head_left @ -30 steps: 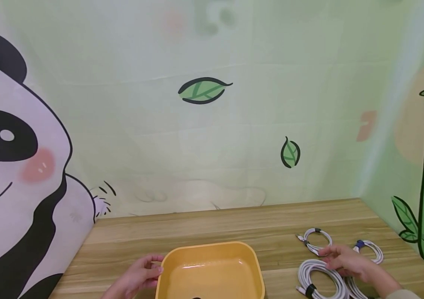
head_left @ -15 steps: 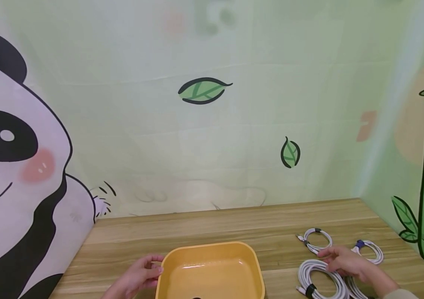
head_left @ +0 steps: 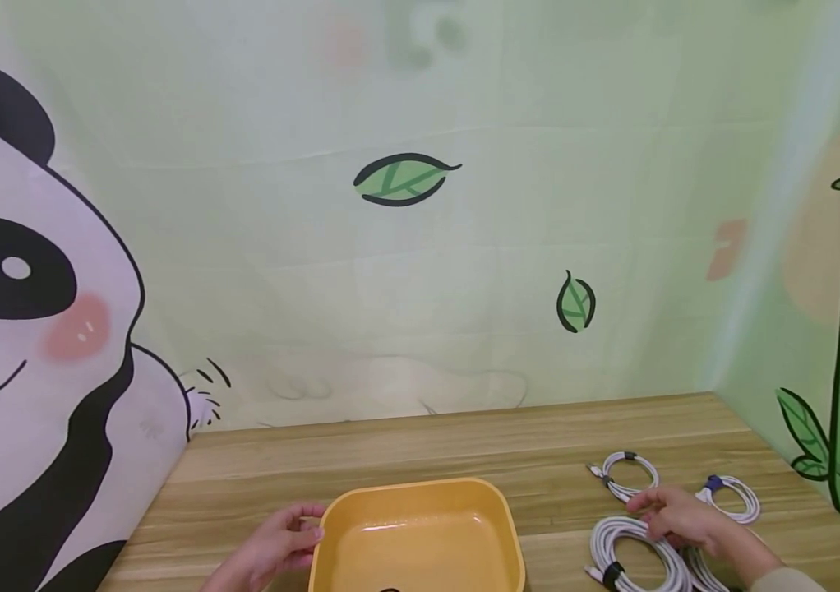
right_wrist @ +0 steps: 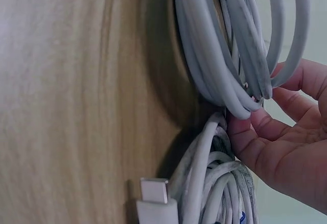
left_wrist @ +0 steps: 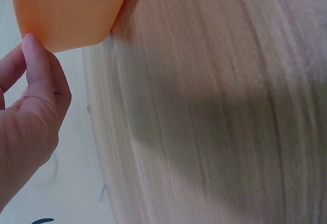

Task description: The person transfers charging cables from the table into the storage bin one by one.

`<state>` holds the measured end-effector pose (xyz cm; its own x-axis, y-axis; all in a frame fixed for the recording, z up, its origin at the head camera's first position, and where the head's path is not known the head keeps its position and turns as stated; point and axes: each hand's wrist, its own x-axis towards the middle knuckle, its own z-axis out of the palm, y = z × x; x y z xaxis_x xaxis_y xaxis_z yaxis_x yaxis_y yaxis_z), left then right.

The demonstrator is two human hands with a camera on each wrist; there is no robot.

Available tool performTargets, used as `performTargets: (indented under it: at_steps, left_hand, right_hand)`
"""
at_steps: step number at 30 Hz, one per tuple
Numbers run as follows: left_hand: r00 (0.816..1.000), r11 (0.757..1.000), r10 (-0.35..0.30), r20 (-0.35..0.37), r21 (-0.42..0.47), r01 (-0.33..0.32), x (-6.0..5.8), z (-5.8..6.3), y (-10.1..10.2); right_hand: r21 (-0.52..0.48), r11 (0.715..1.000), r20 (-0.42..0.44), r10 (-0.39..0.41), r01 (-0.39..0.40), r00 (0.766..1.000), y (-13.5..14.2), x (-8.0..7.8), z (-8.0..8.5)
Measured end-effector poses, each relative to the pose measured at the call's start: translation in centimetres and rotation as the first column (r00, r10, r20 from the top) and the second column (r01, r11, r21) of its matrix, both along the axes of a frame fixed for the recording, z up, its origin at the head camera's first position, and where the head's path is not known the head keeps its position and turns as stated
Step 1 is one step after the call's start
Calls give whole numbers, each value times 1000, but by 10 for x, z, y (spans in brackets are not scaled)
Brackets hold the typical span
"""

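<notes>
A yellow plastic tray (head_left: 420, 501) stands on the table, cut off by the bottom edge of the head view. My left hand (head_left: 272, 547) pinches its left rim, the thumb (left_wrist: 37, 63) lying against the tray's wall (left_wrist: 76, 9) in the left wrist view. To the right, my right hand (head_left: 682, 522) grips the edge of a thick coiled white cable (head_left: 601, 547) bound with a black strap. In the right wrist view the thumb (right_wrist: 245, 137) and fingers close on this coil (right_wrist: 204, 45). Another coiled cable (right_wrist: 199, 183) with a USB-C plug lies right beside it, partly hidden.
Behind my right hand lie a smaller white cable coil (head_left: 645, 469) with black ties and one with a blue tie (head_left: 745, 497). A wood-grain table (head_left: 390, 444) ends at a printed panda backdrop (head_left: 279, 288). A small dark curve (head_left: 389, 589) shows inside the tray.
My right hand has shifted very slightly to the left, and the thick coil's strapped end with it. The left hand and the tray stay where they were.
</notes>
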<state>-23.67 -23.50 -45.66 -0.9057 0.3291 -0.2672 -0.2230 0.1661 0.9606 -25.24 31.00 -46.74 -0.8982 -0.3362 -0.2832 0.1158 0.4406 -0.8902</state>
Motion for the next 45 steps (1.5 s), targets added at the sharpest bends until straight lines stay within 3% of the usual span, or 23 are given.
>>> performTargets:
  at_steps: [31,39,45]
  left_hand:
    - [1000,1000,12,18,-22,-12,1,4,2]
    - [1000,1000,0,8,-8,0,1,2,1]
    - [1000,1000,4,15,-10,-4,1,2,1]
  right_hand:
    - [-3,1000,11,-5,5,1000,2,1,-2]
    - [-64,998,41,-8,11,999,3,2,0]
    - [-93,996,17,0,2,1000,3,0,1]
